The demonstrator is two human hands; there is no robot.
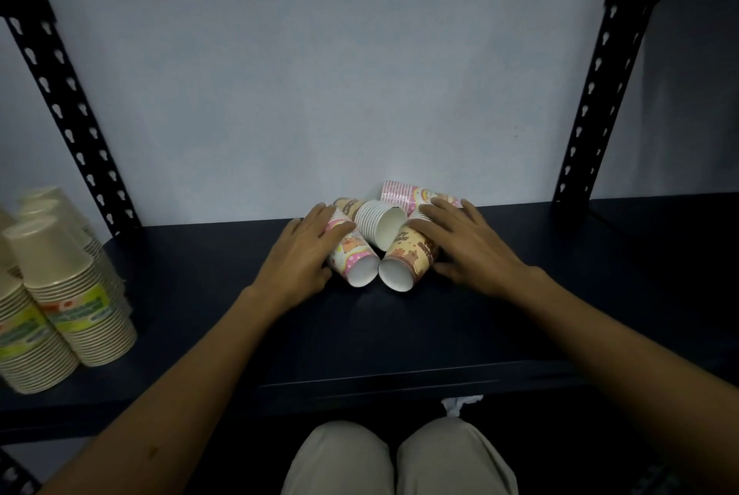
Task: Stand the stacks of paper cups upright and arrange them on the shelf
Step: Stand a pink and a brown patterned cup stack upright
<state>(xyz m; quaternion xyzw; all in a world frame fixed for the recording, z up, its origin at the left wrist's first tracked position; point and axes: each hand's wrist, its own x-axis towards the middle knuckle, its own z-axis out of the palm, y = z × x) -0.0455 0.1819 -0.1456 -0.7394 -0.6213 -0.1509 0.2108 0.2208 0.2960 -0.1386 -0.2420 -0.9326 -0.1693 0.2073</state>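
- Location: four short stacks of printed paper cups lie on their sides in a cluster at the middle of the dark shelf [400, 326], close to the pale back wall; all touch or nearly touch one another.
- Hands: the left hand [308, 250] lies over the pink dotted paper-cup stack [354, 260], fingers curved across its top; the right hand [464, 244] lies over the tan cartoon-print paper-cup stack [408, 264], fingers spread across it and thumb low at its side; whether either grip is firm cannot be told.
- Axis, front pair: both stacks lie with long axes horizontal, open mouths towards the onlooker; the two mouths converge and almost meet.
- Axis, rear pair: the white ribbed paper-cup stack [374, 224] points its mouth forward and to the right; the pink striped paper-cup stack [404, 192] lies crosswise along the wall.
- Risk, rolling: the stacks are tapered, so a released one would likely roll in an arc; lifting the front pair may free the white ribbed stack.
- Risk, separation: nested cups may slide apart if a stack is tipped by one end only.
- Risk, crushing: thin paper walls may dent under a hard squeeze.
- Reference: tall beige paper-cup stacks with green labels [76, 294] already stand at the left end, mouths down.
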